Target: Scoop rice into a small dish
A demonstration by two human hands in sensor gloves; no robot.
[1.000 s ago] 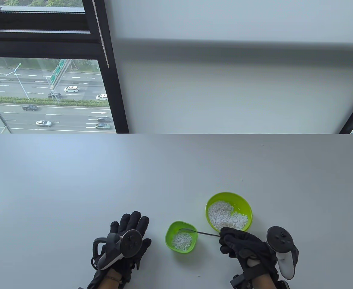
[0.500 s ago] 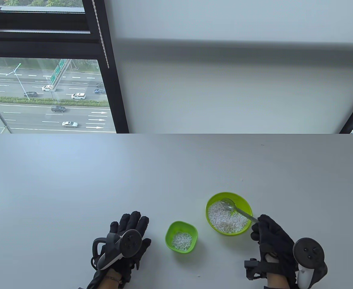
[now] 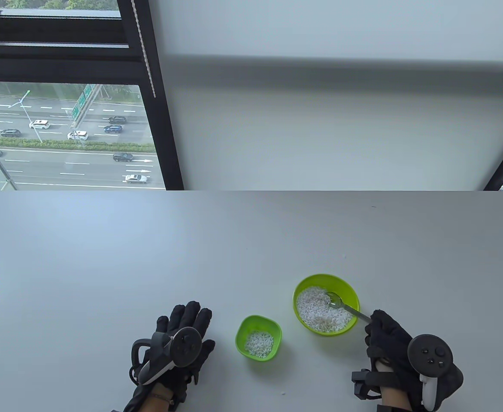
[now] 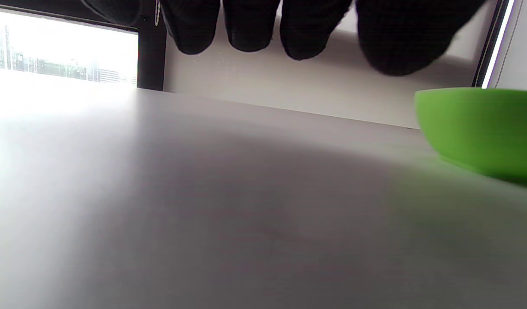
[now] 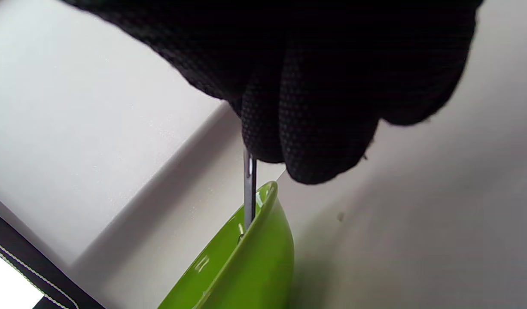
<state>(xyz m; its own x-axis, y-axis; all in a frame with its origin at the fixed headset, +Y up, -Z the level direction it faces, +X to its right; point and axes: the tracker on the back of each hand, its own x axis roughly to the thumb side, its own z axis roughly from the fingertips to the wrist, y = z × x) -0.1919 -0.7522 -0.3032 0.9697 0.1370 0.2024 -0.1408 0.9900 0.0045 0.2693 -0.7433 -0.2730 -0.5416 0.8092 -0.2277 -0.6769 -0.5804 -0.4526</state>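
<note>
A round green bowl [image 3: 349, 289] holds white rice [image 3: 318, 310]. A smaller green dish [image 3: 243, 325] with some rice [image 3: 259, 343] stands to its left. My right hand [image 3: 389, 339] grips the handle of a metal spoon [image 3: 345, 307]; the spoon's head lies in the big bowl's rice at the right side. In the right wrist view the handle [image 5: 248, 189] drops from my fingers over the bowl's rim [image 5: 263, 214]. My left hand [image 3: 186, 328] rests flat on the table left of the small dish, fingers spread, holding nothing. The dish shows in the left wrist view [image 4: 482, 128].
The grey table [image 3: 148, 257] reaches back to a white wall and a window at the far left. A few stray grains lie on the table behind the big bowl [image 3: 343, 256] and near the front edge [image 3: 283, 392].
My right hand carried the spoon from over the small dish to the big bowl, then drew its head down into the rice at the right side. The left hand has not moved.
</note>
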